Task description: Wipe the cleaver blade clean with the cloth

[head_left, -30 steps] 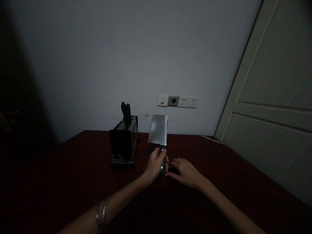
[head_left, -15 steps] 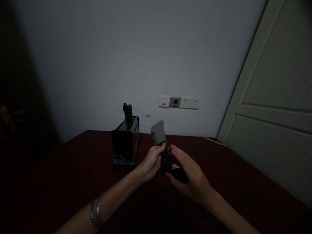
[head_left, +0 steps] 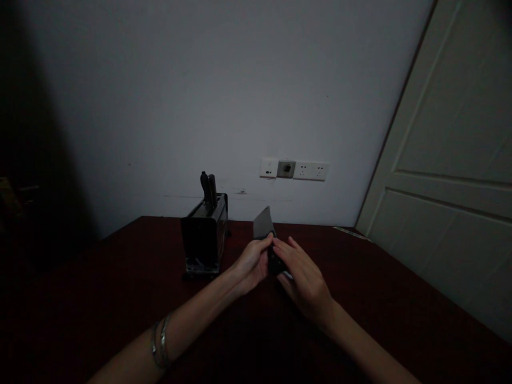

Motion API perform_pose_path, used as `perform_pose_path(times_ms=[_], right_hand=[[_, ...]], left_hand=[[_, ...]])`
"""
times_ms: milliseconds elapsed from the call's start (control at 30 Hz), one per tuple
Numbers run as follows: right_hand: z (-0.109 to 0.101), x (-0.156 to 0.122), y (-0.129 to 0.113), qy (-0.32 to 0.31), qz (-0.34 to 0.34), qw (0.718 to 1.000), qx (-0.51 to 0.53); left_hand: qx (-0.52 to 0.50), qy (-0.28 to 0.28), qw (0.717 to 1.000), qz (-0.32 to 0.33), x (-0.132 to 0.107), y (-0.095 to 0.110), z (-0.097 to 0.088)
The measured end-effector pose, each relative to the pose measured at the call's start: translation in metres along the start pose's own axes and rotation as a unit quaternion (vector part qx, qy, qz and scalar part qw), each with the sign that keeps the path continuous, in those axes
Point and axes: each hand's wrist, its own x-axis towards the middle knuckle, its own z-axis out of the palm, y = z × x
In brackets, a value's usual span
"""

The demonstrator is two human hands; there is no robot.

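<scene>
A cleaver (head_left: 263,224) with a broad grey metal blade and a black handle is held up in front of me, its blade tilted away. My left hand (head_left: 253,262) is closed round the handle from the left, thumb on top near the blade's base. From the right, my right hand (head_left: 302,274) lies against the handle with its fingers bent over it. A black cloth-like thing with a white edge (head_left: 287,275) shows under my right fingers; most of it is hidden. Left of the hands stands a black knife block (head_left: 200,240) with black-handled knives (head_left: 208,189) in its slots.
A dark red table (head_left: 132,277) spans the view. Behind it is a pale wall (head_left: 192,96) with a row of sockets and switches (head_left: 294,169). A white panelled door (head_left: 444,181) stands at the right, and a flat strip (head_left: 352,233) lies near the table's back right edge.
My right hand has moved left and closed over the cleaver's handle, hiding most of the black thing in it. The cleaver has dropped slightly and shifted a little right.
</scene>
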Motion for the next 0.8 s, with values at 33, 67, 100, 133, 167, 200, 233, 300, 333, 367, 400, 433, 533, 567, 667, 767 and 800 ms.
perform_pose_path(times_ms=[33,67,100,133,167,200,233,300,333,367,400,433,533,567,667,767,800], right_hand=[[-0.002,0.002,0.002,0.001,-0.007,1.000,-0.002],[-0.004,0.006,0.004,0.000,-0.013,1.000,-0.004],[-0.006,0.009,0.006,-0.002,-0.016,1.000,-0.006],[-0.009,0.014,0.007,-0.004,-0.017,1.000,-0.007],[-0.012,0.018,0.009,-0.006,-0.016,1.000,-0.007],[-0.016,0.023,0.011,-0.008,-0.012,1.000,-0.007],[-0.020,0.028,0.012,-0.009,-0.009,1.000,-0.008],[-0.027,0.036,0.015,-0.010,-0.001,1.000,-0.016],[-0.032,0.040,0.017,-0.010,0.004,1.000,-0.022],[-0.036,0.044,0.018,-0.008,0.008,0.999,-0.030],[-0.041,0.049,0.020,-0.004,0.013,0.999,-0.036],[-0.046,0.055,0.022,0.001,0.022,0.999,-0.041],[-0.062,0.077,0.025,0.007,0.068,0.997,-0.035],[-0.068,0.086,0.026,0.003,0.086,0.996,-0.025],[-0.081,0.114,0.027,-0.021,0.129,0.991,0.013],[-0.088,0.135,0.027,-0.053,0.162,0.984,0.048],[-0.089,0.141,0.027,-0.060,0.166,0.983,0.057]], left_hand=[[-0.005,-0.004,1.000,-0.007,0.001,0.001,0.000],[-0.011,-0.004,1.000,-0.015,0.003,0.002,0.001],[-0.015,-0.005,1.000,-0.025,0.004,0.005,0.002],[-0.016,-0.008,0.999,-0.037,0.006,0.008,0.003],[-0.016,-0.016,0.998,-0.053,0.006,0.011,0.004],[-0.015,-0.030,0.997,-0.073,0.007,0.016,0.005],[-0.010,-0.048,0.994,-0.093,0.007,0.021,0.007],[0.019,-0.091,0.987,-0.127,0.004,0.034,0.013],[0.045,-0.111,0.983,-0.136,0.000,0.042,0.016],[0.083,-0.128,0.978,-0.143,-0.004,0.051,0.020],[0.130,-0.143,0.970,-0.146,-0.009,0.060,0.025],[0.191,-0.156,0.957,-0.152,-0.015,0.071,0.029],[0.435,-0.165,0.875,-0.135,-0.032,0.108,0.041],[0.514,-0.152,0.839,-0.091,-0.035,0.120,0.044],[0.650,-0.090,0.747,0.106,-0.037,0.147,0.050],[0.678,-0.089,0.694,0.226,-0.030,0.156,0.053],[0.677,-0.104,0.688,0.238,-0.028,0.156,0.054]])
